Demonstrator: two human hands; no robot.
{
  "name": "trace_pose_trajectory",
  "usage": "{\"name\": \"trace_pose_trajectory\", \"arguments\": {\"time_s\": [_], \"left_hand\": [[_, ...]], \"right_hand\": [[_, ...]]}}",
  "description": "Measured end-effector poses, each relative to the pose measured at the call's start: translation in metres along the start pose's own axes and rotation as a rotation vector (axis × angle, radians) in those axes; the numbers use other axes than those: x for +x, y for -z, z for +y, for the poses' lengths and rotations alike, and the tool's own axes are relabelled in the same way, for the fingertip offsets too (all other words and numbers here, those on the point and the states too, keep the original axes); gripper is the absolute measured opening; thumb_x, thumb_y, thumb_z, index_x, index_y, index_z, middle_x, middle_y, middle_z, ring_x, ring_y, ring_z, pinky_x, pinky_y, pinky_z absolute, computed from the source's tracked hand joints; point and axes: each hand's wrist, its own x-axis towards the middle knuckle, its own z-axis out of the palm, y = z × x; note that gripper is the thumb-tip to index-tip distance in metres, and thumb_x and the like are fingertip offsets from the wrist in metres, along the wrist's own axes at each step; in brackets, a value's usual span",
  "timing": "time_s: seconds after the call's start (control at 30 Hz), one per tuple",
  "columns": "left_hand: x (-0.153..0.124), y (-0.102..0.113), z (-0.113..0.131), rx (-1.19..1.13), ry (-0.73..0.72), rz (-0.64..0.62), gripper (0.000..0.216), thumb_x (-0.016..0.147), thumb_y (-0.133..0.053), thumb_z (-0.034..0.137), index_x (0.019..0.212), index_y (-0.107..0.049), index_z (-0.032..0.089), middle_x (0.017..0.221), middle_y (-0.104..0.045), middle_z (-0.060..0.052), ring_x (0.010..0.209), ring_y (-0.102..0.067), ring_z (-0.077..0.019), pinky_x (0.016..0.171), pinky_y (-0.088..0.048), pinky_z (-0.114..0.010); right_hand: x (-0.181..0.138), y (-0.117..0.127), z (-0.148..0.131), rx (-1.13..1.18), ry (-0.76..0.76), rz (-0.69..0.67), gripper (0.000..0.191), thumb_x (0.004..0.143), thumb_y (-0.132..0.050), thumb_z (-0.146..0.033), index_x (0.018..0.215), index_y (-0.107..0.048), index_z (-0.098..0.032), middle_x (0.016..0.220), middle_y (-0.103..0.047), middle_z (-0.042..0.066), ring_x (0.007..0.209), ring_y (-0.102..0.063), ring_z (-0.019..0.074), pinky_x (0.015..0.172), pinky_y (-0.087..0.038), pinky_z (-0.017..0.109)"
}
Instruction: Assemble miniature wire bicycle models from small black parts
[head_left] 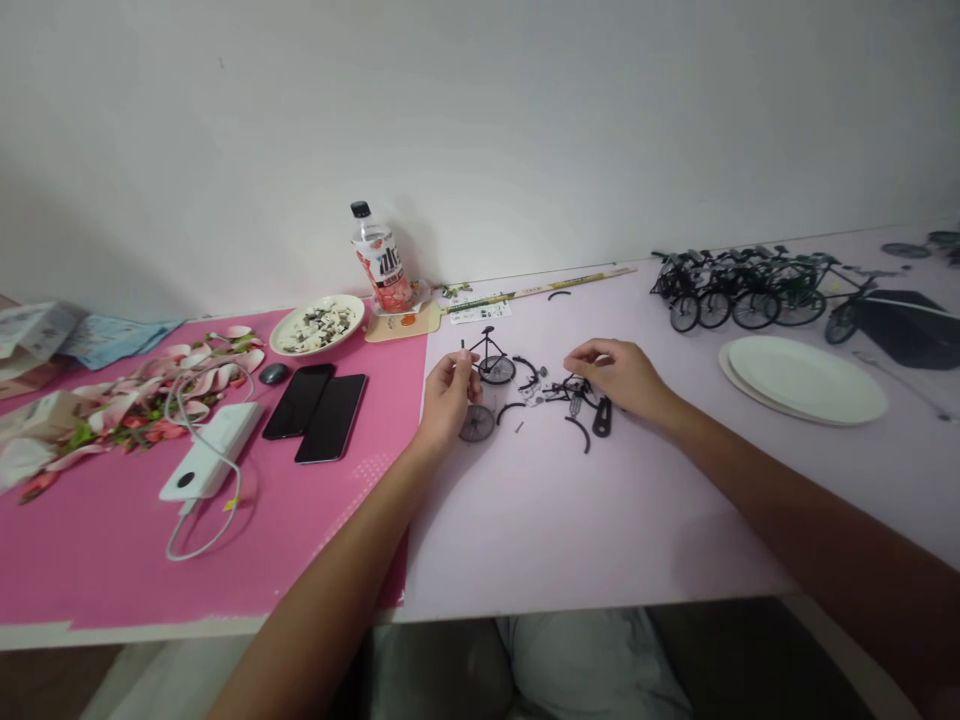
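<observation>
Back from the desk's [570, 540] front edge, left hand [450, 394] pinches a toy bicycle [496, 368], best held lightly; right hand [619, 375] is over black parts [568, 391], hold unclear.

I have an open lane to send a hand along on the pale lilac side of the counter [577, 540], from its near edge up between the forearms. Between the left hand [450, 395] and right hand [616, 378], loose small black plastic parts [531, 372] block a low pass; I'd have to cross above them. Rightward, the stacked white oval plates [810, 380] and, behind, a cluster of black miniature bicycles [739, 295] bar me. Leftward, two flat black phones [332, 418] obstruct low sliding; a clear bottle with red-and-white label [386, 265] rises behind.
</observation>
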Motion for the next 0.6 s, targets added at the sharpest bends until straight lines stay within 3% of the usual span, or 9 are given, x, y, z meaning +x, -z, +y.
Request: {"name": "trace_pose_trajectory", "arguments": {"time_s": [0.3, 0.6], "left_hand": [[0.0016, 0.0012, -0.0031, -0.011, -0.009, -0.011, 0.057, 0.084, -0.068, 0.074, 0.093, -0.060, 0.018, 0.062, -0.049, 0.005, 0.053, -0.049, -0.0096, 0.051, -0.039, -0.022], [0.0013, 0.0006, -0.0034, 0.009, -0.005, -0.014, 0.056, 0.085, -0.067, 0.074, 0.092, -0.060, 0.019, 0.063, -0.050, 0.005, 0.053, -0.050, -0.0098, 0.051, -0.040, -0.022]], "right_hand": [[0.0003, 0.0020, -0.0109, 0.106, 0.042, 0.226, 0.027, 0.082, -0.080, -0.050, 0.085, -0.077, -0.024, 0.090, -0.078, 0.006, 0.083, -0.070, 0.0230, 0.080, -0.056, 0.040], [-0.0012, 0.0048, -0.0088, 0.008, 0.074, 0.114, 0.025, 0.086, -0.078, -0.049, 0.083, -0.077, -0.024, 0.089, -0.077, 0.007, 0.082, -0.068, 0.0227, 0.075, -0.054, 0.038]]}}
